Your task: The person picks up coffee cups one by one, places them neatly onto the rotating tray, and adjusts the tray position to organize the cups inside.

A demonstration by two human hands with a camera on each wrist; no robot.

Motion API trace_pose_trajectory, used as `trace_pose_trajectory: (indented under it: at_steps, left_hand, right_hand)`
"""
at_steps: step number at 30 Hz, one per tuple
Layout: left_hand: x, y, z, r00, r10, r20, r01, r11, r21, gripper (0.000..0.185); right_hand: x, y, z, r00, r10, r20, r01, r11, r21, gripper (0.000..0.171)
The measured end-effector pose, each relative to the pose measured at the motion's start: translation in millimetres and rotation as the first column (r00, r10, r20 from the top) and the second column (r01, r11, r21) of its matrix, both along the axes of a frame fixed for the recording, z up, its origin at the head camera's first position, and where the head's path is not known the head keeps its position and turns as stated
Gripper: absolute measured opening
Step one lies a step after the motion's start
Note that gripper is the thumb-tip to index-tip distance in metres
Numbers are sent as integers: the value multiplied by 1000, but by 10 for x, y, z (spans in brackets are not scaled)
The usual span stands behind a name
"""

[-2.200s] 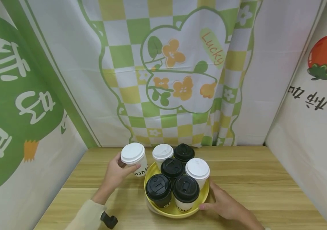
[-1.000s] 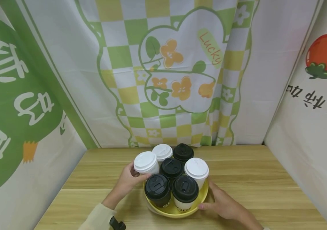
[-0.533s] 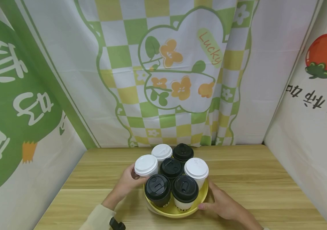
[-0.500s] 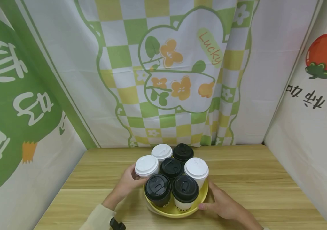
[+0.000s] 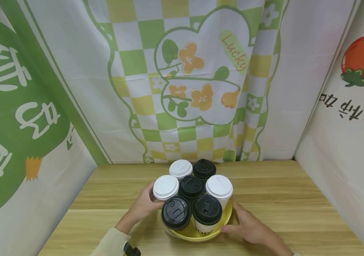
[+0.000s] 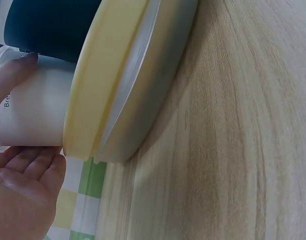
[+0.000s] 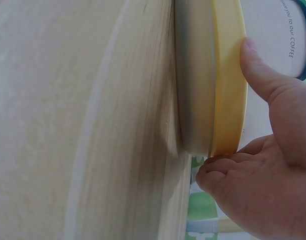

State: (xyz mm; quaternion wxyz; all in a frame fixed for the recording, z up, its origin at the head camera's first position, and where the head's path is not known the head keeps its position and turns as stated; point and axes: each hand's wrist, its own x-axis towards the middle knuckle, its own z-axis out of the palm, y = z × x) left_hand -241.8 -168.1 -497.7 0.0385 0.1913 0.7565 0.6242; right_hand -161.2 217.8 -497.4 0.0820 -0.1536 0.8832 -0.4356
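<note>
The left hand [image 5: 144, 205] is holding a white-lidded cup [image 5: 165, 187] at the left side of the yellow tray [image 5: 225, 217], its grip curled around the cup's paper wall. In the left wrist view the thumb is lying on the white cup wall [image 6: 35, 107] just above the tray's rim [image 6: 100, 75], with the other fingers [image 6: 30, 167] bent below it. The cup is standing upright in the tray's far-left part, touching the black-lidded cup in the middle [image 5: 191, 186] and sitting just beside the near-left black-lidded cup [image 5: 176, 213].

The right hand [image 5: 249, 226] is resting at the tray's near-right edge. In the right wrist view its thumb [image 7: 265, 75] is pressing over the yellow rim [image 7: 228, 80] while the fingers [image 7: 228, 172] are curling under it, so this grip is pinching the tray itself.

The tray is sitting on the wooden counter [image 5: 281, 199], near its middle, and is carrying seven lidded cups packed closely together. At the far side a white-lidded cup [image 5: 180, 168] and a black-lidded cup [image 5: 204, 168] are standing side by side. On the right another white-lidded cup [image 5: 219, 186] is standing, and a black-lidded cup [image 5: 207, 209] is occupying the near side. Printed cloth panels [image 5: 198, 81] are hanging behind and beside the counter.
</note>
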Motion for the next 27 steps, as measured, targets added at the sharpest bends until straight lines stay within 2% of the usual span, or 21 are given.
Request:
trace_pose_trajectory:
  at_steps: [13, 18, 23, 27]
  left_hand:
    - [23, -84, 3, 999, -38, -35, 36, 997, -73, 96]
    - [74, -146, 55, 998, -26, -49, 19, 990, -142, 92]
    - [120, -212, 68, 994, -5, -110, -24, 964, -266, 90]
    - [178, -277, 71, 979, -4, -205, -77, 920, -384, 90]
  right_hand:
    - [-7, -22, 6, 1000, 4, -21, -4, 1000, 7, 127]
    - [3, -18, 22, 999, -7, -45, 9, 999, 34, 127]
    - [8, 39, 73, 999, -5, -36, 6, 999, 53, 128]
    - [-6, 125, 121, 999, -17, -44, 22, 995, 97, 128]
